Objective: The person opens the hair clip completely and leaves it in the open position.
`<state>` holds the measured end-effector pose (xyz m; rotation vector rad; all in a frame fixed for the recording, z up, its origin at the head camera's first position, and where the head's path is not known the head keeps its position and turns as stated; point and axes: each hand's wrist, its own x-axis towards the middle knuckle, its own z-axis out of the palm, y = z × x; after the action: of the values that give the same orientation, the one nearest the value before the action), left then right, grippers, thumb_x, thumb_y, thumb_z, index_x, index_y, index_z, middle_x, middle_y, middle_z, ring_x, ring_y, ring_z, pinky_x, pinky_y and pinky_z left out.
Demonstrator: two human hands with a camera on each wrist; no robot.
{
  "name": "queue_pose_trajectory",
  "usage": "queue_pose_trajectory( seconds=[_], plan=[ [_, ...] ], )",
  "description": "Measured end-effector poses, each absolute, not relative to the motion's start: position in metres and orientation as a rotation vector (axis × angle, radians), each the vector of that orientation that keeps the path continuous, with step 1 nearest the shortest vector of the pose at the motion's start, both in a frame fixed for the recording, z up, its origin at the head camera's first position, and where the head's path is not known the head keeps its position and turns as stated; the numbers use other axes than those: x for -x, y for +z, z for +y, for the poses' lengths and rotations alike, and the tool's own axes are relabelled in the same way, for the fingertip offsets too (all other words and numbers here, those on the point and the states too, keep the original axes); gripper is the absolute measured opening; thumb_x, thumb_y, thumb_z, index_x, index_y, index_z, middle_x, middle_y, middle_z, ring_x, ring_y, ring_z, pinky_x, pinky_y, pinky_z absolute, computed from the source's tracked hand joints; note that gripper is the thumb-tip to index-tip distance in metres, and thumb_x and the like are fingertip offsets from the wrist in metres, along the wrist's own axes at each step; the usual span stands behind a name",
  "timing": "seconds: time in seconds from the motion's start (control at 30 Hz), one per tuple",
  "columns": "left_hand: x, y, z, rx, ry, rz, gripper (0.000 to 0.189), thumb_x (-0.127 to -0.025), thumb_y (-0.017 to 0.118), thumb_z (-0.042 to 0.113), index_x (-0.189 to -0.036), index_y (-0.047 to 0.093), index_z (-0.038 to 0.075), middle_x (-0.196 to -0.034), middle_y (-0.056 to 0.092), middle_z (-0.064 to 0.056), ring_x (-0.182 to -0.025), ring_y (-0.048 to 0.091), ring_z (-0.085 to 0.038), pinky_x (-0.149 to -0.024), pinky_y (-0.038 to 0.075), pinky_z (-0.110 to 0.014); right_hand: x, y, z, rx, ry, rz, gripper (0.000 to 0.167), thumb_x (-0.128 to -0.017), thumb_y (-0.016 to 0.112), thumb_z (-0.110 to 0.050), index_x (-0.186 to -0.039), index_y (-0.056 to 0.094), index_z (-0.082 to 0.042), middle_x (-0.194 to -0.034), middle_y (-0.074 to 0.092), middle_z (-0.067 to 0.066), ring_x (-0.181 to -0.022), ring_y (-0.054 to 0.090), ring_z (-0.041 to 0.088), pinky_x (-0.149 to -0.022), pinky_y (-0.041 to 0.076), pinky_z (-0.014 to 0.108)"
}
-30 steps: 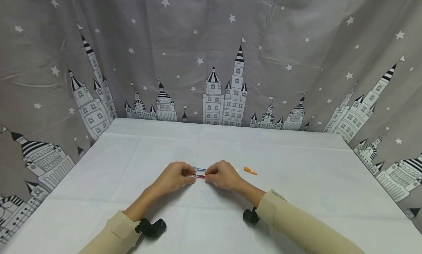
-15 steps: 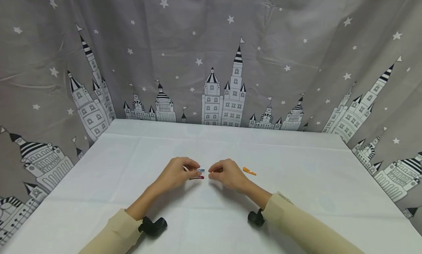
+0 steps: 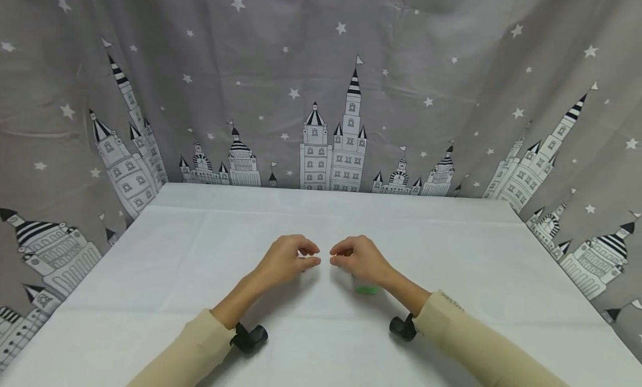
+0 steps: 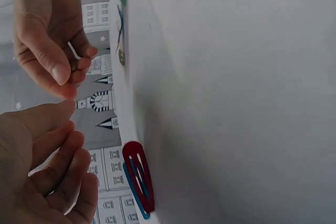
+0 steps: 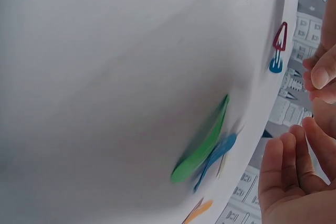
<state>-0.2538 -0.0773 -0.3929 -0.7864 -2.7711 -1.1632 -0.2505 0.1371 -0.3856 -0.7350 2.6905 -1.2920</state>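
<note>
My left hand (image 3: 288,259) and right hand (image 3: 362,259) hover over the white table, fingertips facing each other with a small gap in the head view. Both have loosely bent fingers with nothing held. In the left wrist view, a red snap hair clip (image 4: 132,148) lies beside a blue hair clip (image 4: 128,179), below my left hand. Near my right hand lie a green hair clip (image 5: 197,161), another blue clip (image 5: 224,146) and an orange clip (image 5: 199,211), all in the right wrist view. The head view shows only the green one; my hands hide the others.
White cloth (image 3: 241,214) covers the table. A grey curtain (image 3: 281,30) with castles and stars hangs behind its back edge. Black wrist cameras (image 3: 251,338) sit at both sleeve cuffs. A pale thin piece (image 5: 222,165) lies beside the right-hand blue clip.
My hands have let go of the red clip and lifted, shifting right in the head view. The green clip has come into sight by my right wrist; the red, blue and orange ones are now covered.
</note>
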Motion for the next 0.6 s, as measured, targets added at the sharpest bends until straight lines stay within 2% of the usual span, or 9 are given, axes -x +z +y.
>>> queue_pose_trajectory(
  seconds=[0.1,0.37,0.6],
  plan=[
    [0.258,-0.391,-0.062,0.852,-1.037,-2.798,0.019,-0.085,0.077,0.014,-0.101,0.075,0.003,-0.095,0.071,-0.003,-0.088,0.061,-0.018,-0.078,0.049,-0.035,0.250,-0.385,0.147,0.714,-1.269,2.710,0.018,-0.089,0.071,-0.009,-0.103,0.074,0.003,-0.095,0.071,0.005,-0.079,0.062,0.014,-0.070,0.051,0.031],
    [0.261,-0.394,-0.036,0.924,-1.020,-2.846,0.020,-0.085,0.077,0.013,-0.102,0.075,0.002,-0.096,0.071,-0.005,-0.089,0.063,-0.020,-0.079,0.051,-0.034,0.252,-0.388,0.167,0.628,-1.241,2.760,0.018,-0.089,0.071,-0.008,-0.103,0.074,0.003,-0.096,0.071,0.005,-0.081,0.063,0.015,-0.072,0.052,0.032],
    [0.265,-0.398,-0.029,0.915,-1.032,-2.883,0.023,-0.085,0.077,0.013,-0.103,0.074,0.001,-0.096,0.071,-0.006,-0.089,0.063,-0.019,-0.079,0.050,-0.034,0.257,-0.392,0.175,0.557,-1.256,2.771,0.016,-0.087,0.071,-0.005,-0.101,0.074,0.003,-0.091,0.070,0.005,-0.078,0.060,0.015,-0.069,0.050,0.031]
  ],
)
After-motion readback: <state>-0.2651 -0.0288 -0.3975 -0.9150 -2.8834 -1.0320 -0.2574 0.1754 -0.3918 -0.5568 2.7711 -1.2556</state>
